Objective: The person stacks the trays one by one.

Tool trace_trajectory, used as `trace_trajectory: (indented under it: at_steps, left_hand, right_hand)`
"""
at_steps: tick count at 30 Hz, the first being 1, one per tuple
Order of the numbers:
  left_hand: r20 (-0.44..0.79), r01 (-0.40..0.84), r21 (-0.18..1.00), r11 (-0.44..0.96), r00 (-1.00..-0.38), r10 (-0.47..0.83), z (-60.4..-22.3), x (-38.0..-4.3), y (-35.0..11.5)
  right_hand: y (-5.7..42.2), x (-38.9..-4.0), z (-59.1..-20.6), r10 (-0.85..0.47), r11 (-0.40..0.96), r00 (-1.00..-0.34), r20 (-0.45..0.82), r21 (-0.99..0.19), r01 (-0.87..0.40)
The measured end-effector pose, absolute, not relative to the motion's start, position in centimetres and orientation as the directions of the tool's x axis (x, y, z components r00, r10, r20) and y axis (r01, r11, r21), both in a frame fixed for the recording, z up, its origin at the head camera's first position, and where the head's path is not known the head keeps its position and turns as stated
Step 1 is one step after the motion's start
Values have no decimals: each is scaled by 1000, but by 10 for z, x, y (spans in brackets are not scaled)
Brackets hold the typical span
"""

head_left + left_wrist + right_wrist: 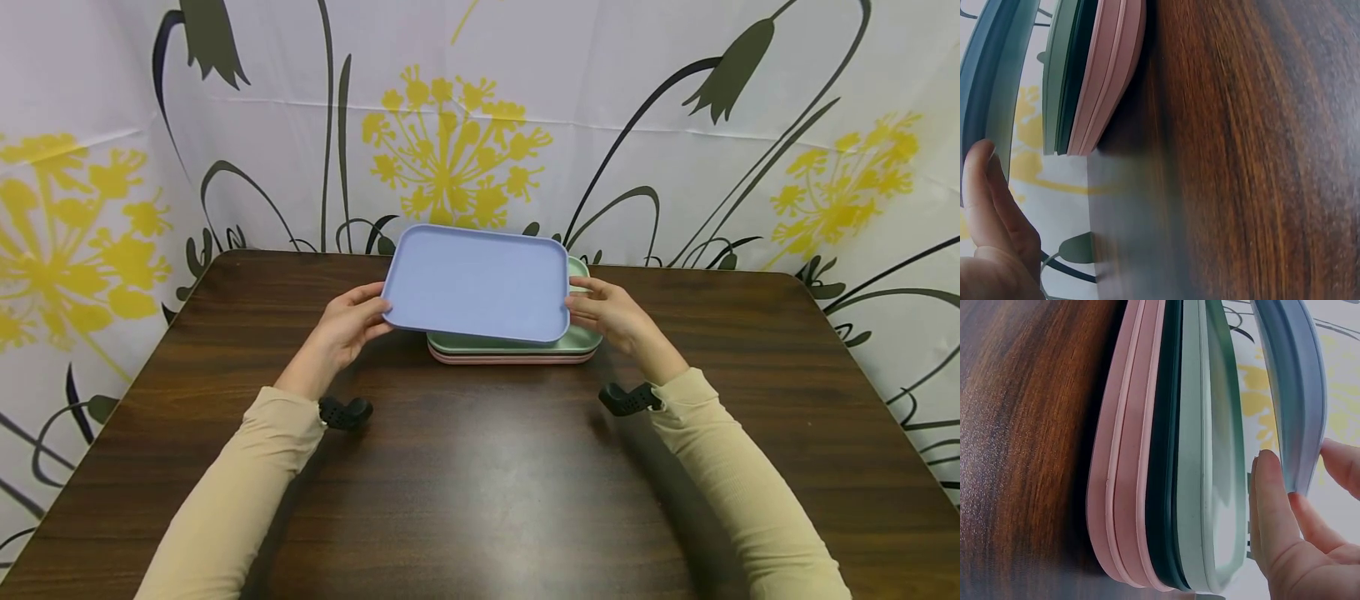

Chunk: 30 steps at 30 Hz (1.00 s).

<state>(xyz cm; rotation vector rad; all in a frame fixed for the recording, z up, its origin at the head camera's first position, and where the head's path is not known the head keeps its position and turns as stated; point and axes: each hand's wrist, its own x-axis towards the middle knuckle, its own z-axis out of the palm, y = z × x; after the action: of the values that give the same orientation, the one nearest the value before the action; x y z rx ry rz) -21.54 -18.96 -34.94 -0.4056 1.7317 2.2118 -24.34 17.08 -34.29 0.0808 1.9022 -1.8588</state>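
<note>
A light blue rectangular tray (477,283) is held up above a stack of trays, slightly tilted. My left hand (347,327) grips its left short edge, and my right hand (607,312) pinches the right short edge between thumb and fingers. Below it, apart from it, the stack has a pale green tray (1194,444) on top. Under that come a dark green tray (1166,444) and two pink trays (1129,444) at the bottom. In the head view the blue tray hides most of the stack.
The stack stands near the back edge of a dark wooden table (480,467). Behind the table hangs a white cloth (285,125) with yellow and dark flower prints. A black strap device (345,412) is on the left wrist, and a similar one (628,400) on the right.
</note>
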Motion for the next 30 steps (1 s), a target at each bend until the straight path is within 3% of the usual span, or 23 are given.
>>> trace_trajectory:
  at_steps: [15,30]
  left_hand:
    - [-429,-438,868,-234,-899,92,-346,-215,-180]
    - [-437,-459,881,-116,-882,177,-343,-216,-179]
  right_hand:
    - [175,-243,-337,-246,106,-899,-363,-932,347]
    - [180,-241,-332,-212,177,-902,-376,-922,343]
